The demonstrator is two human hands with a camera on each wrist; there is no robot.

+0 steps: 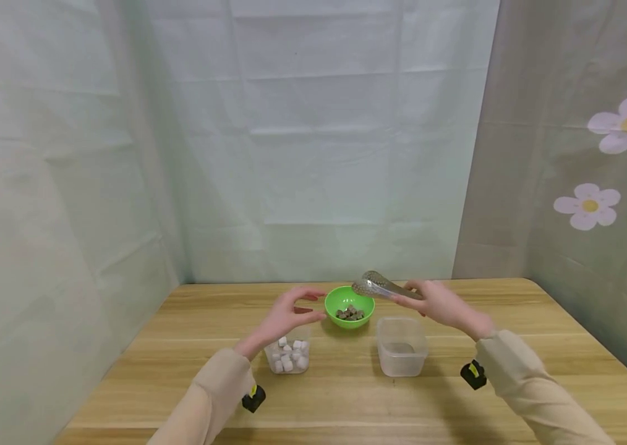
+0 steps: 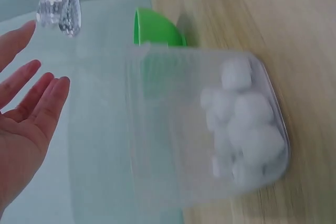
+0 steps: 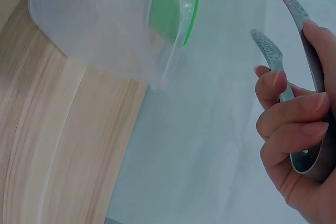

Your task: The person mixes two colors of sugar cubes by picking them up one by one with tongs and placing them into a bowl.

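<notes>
Sleeves (image 1: 538, 386) nearest; tongs (image 1: 366, 288) in right hand (image 1: 443, 303), between thumb (image 3: 321, 43) and fingers (image 3: 289, 113).

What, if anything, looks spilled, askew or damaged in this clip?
Nothing stands out. The green bowl is upright with the brown pieces inside, the white pieces sit in their clear container, the other clear container stands upright, and the right hand holds the tongs. No spill or breakage shows.
</notes>
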